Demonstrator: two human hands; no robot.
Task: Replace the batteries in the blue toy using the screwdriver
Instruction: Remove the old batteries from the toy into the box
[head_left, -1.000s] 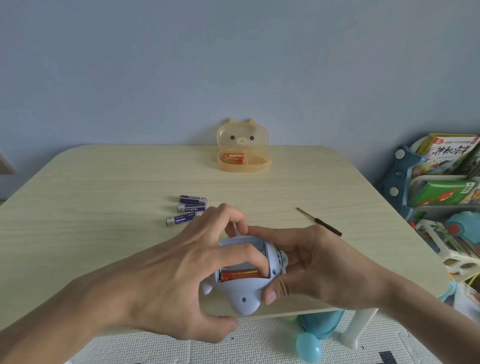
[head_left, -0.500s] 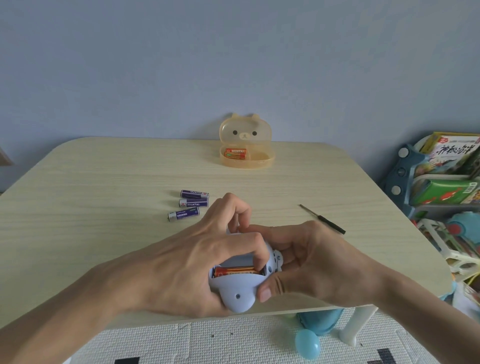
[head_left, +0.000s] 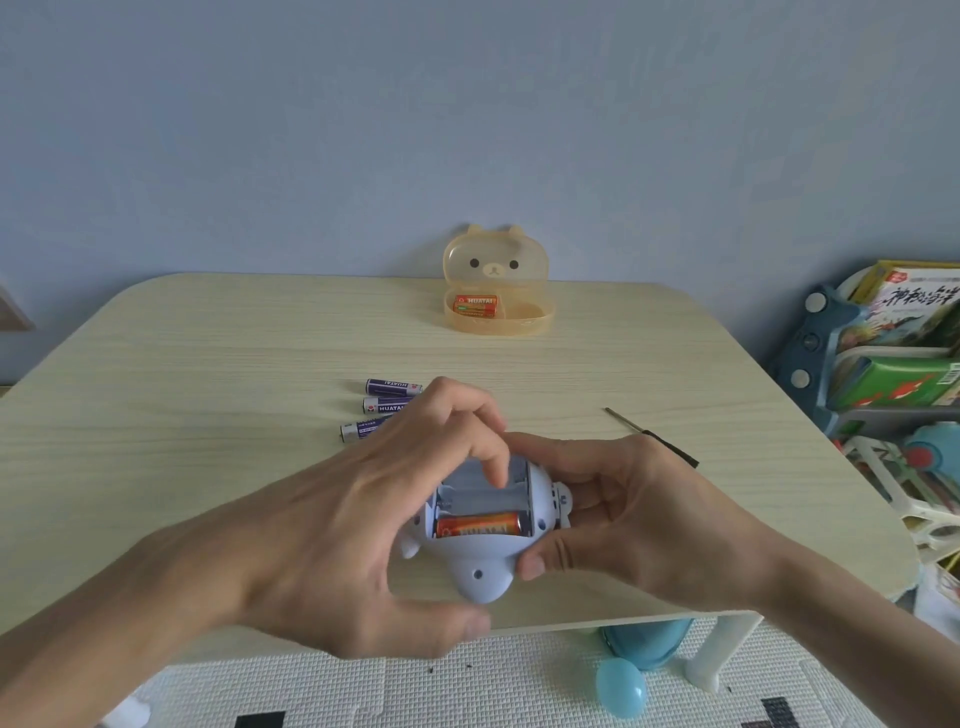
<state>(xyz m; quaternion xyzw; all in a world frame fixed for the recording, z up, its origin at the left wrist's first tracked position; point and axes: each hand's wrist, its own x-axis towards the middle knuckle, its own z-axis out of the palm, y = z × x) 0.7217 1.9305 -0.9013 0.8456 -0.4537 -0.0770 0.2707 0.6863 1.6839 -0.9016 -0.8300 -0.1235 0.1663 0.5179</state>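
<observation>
Above the pale wooden table's (head_left: 208, 395) near edge, the right hand (head_left: 639, 519) gripped a small blue plastic toy (head_left: 483, 566) (light, smooth, probably slippery; best held by its sides). The left hand's (head_left: 332, 525) fingers probed its open battery bay.

I am counting two hands (head_left: 332, 525) (head_left: 639, 525), one toy (head_left: 480, 564) holding one orange battery (head_left: 478, 525), three purple batteries (head_left: 387, 405) on the table (head_left: 208, 389), one screwdriver (head_left: 652, 436), and one box (head_left: 496, 291) holding orange cells (head_left: 475, 305), number unclear.
</observation>
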